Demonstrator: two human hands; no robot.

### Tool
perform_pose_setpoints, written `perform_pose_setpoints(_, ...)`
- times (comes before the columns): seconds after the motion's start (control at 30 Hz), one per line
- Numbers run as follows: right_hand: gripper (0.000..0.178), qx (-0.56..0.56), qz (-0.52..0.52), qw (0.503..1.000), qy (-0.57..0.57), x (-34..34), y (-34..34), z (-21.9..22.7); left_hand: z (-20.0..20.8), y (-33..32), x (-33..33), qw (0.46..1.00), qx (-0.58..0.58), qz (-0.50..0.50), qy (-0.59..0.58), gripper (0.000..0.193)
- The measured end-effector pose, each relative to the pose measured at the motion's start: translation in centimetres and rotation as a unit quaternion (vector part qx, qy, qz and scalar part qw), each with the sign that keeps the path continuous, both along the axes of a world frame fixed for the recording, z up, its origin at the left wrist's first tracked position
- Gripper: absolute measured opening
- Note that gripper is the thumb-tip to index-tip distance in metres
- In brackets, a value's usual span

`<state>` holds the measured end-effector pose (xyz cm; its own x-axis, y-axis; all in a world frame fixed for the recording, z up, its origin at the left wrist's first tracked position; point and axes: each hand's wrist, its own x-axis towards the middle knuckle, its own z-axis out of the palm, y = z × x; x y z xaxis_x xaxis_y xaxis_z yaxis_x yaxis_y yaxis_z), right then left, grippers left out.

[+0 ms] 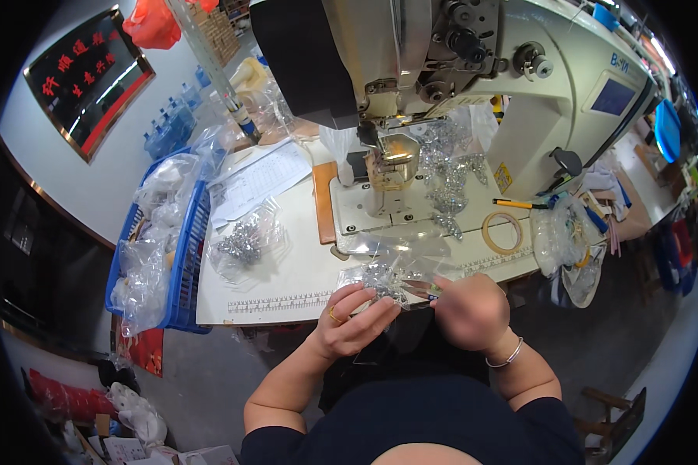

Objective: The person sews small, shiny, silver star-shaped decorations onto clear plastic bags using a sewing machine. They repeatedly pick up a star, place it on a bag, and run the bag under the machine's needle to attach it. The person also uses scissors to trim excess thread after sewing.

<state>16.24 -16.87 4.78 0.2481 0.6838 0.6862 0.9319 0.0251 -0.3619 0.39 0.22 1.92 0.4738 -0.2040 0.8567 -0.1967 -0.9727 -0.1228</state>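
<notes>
My left hand (355, 321) grips the silver beaded piece (385, 276) at its near-left side. My right hand (473, 311) holds a small pointed tool (419, 288), aimed leftward at it.

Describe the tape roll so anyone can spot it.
Start at the big white sewing machine. On the table beyond the right hand, just below a yellow-black stick, lies the tape roll. Its open tan ring sets it apart from that straight stick.

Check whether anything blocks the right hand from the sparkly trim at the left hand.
Nothing visible does: only the slim tool held in the right hand lies between it and the sparkly trim at the left hand.
</notes>
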Motion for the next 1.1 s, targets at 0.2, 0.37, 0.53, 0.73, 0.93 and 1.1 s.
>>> perform_pose_setpoints(0.2,0.029,-0.037,0.024,0.999,0.001,0.2,0.4,0.9,0.4,0.1,-0.4,0.999,0.038,-0.003,0.019,0.022)
perform_pose_setpoints(0.37,0.029,-0.026,0.026,0.999,-0.001,0.2,0.6,1.0,0.3,0.8,-0.5,0.998,0.063,-0.01,0.029,0.021)
perform_pose_setpoints(0.53,0.029,-0.068,0.053,0.996,-0.028,1.3,0.3,2.0,1.0,1.4,-0.5,0.992,0.111,-0.05,0.031,0.018)
perform_pose_setpoints(0.73,0.029,-0.112,0.143,0.982,-0.048,3.0,0.7,3.4,3.0,1.9,-0.8,0.974,0.186,-0.108,0.071,0.019)
perform_pose_setpoints(0.93,0.024,-0.147,0.233,0.961,-0.034,4.7,1.9,4.0,2.8,2.2,-0.8,0.968,0.193,-0.149,0.063,0.018)
perform_pose_setpoints(1.1,0.021,-0.186,0.263,0.947,0.016,5.1,2.3,4.3,2.8,2.1,-0.8,0.967,0.197,-0.151,0.056,0.017)
